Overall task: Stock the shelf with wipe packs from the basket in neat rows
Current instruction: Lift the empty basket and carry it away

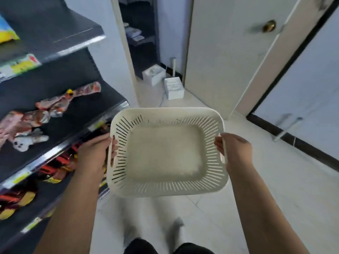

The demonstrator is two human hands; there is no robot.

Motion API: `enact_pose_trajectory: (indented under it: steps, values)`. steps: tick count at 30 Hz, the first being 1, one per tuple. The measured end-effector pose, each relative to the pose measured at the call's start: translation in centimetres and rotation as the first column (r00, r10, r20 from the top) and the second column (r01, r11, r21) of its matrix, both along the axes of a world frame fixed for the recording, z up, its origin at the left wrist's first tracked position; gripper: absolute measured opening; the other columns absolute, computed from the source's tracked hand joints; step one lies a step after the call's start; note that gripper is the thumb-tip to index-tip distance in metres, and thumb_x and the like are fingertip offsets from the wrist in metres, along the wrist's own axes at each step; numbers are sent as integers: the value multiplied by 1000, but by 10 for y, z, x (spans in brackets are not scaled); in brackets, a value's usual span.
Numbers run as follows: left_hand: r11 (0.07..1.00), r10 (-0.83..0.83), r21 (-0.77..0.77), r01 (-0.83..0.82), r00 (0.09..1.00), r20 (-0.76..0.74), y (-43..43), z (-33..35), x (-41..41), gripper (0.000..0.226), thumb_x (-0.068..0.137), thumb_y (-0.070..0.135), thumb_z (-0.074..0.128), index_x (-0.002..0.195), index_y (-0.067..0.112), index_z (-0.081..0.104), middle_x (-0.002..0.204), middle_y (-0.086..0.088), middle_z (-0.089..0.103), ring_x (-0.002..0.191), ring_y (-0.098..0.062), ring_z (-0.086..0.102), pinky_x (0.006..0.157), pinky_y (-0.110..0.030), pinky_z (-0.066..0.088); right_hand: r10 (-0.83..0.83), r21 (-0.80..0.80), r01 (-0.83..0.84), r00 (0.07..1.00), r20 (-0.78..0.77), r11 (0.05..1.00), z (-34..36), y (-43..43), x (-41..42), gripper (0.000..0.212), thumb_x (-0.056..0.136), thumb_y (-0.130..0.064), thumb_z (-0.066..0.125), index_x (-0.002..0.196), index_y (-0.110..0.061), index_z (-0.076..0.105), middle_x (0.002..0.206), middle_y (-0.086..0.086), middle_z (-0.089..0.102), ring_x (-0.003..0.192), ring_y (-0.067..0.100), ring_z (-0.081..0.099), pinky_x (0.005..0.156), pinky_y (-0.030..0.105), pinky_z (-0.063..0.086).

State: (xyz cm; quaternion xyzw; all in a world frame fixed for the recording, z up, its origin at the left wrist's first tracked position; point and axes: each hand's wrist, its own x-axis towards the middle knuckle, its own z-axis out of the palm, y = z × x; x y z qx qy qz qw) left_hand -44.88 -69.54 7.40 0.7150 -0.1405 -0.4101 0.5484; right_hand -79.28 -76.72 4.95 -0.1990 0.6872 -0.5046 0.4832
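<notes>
A cream slotted plastic basket (165, 191) hangs in front of me above the floor, with nothing inside it. My left hand (96, 153) grips its left handle and my right hand (233, 150) grips its right handle. The dark shelf unit (60, 129) stands at my left, its tiers running away from me. No wipe packs show in the basket. Crinkled snack packets (53, 107) and a small white plush toy (27, 141) lie on the middle shelf.
Red and yellow packets (60, 165) fill the lower shelf, and bright packs (7, 32) sit on the top one. Ahead is an open doorway with white boxes (173, 88) on the floor. A cream door with a brass knob (268, 25) stands at the right. My feet are below.
</notes>
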Motion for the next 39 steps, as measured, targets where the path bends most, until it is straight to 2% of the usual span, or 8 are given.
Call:
enact_pose_trajectory:
  steps: [5, 12, 14, 19, 23, 28, 32, 39]
  values:
    - [964, -266, 15, 265, 963, 36, -86, 0, -92, 13, 91, 12, 71, 94, 21, 80, 89, -8, 80, 90, -24, 77, 84, -39, 60, -266, -2, 266, 964, -4, 964, -6, -6, -101, 11, 85, -12, 68, 81, -9, 78, 77, 9, 78, 86, 28, 78, 83, 36, 64]
    - [878, -479, 17, 479, 877, 29, -205, -1, -205, 13, 92, 8, 70, 96, 18, 77, 92, -12, 79, 93, -27, 75, 89, -42, 60, -528, 23, 529, 849, -11, 849, -18, -34, -188, 12, 87, -11, 66, 87, -9, 78, 79, 8, 79, 83, 22, 78, 78, 31, 63]
    - [845, -535, 1, 535, 844, 39, -243, -2, -236, 13, 93, 7, 68, 97, 15, 77, 94, -14, 78, 94, -28, 75, 90, -43, 60, -574, 38, 574, 819, -29, 818, -20, -57, -207, 16, 86, -11, 64, 80, -11, 79, 76, 7, 78, 82, 23, 78, 78, 32, 63]
    - [750, -660, -6, 661, 749, 57, -351, -7, -301, 14, 93, 7, 67, 101, 12, 77, 95, -14, 78, 91, -25, 76, 84, -38, 61, -655, 44, 668, 739, -156, 743, -19, -126, -246, 32, 80, -17, 56, 60, -32, 76, 67, 2, 76, 69, 22, 68, 73, 38, 58]
    - [684, -728, -19, 730, 684, 51, -429, -3, -345, 13, 94, 4, 67, 103, 11, 74, 95, -20, 76, 89, -29, 73, 88, -40, 60, -724, 56, 737, 673, -153, 673, -18, -172, -275, 26, 84, -16, 58, 64, -16, 75, 68, -1, 76, 73, 22, 74, 75, 38, 60]
    - [596, -802, 8, 803, 594, 67, -508, -6, -399, 15, 93, 6, 70, 107, 11, 74, 90, -16, 77, 85, -27, 74, 88, -41, 61, -805, 52, 809, 588, -79, 585, -29, -216, -309, 17, 85, -17, 60, 80, -15, 76, 77, -2, 79, 80, 20, 78, 76, 35, 60]
    - [564, -825, 35, 825, 562, 67, -558, -21, -442, 14, 93, 5, 69, 99, 16, 75, 90, -17, 77, 86, -29, 75, 90, -44, 60, -861, 21, 862, 508, -18, 507, -29, -260, -350, 13, 89, -13, 63, 85, -14, 75, 82, 6, 79, 73, 17, 74, 71, 28, 58]
    - [567, -823, 109, 816, 566, 49, -649, -66, -545, 15, 92, 6, 66, 98, 16, 74, 89, -17, 77, 83, -30, 76, 90, -45, 60, -842, 84, 841, 539, -34, 535, -67, -352, -456, 13, 86, -13, 63, 82, -12, 76, 80, 5, 79, 73, 18, 74, 76, 31, 59]
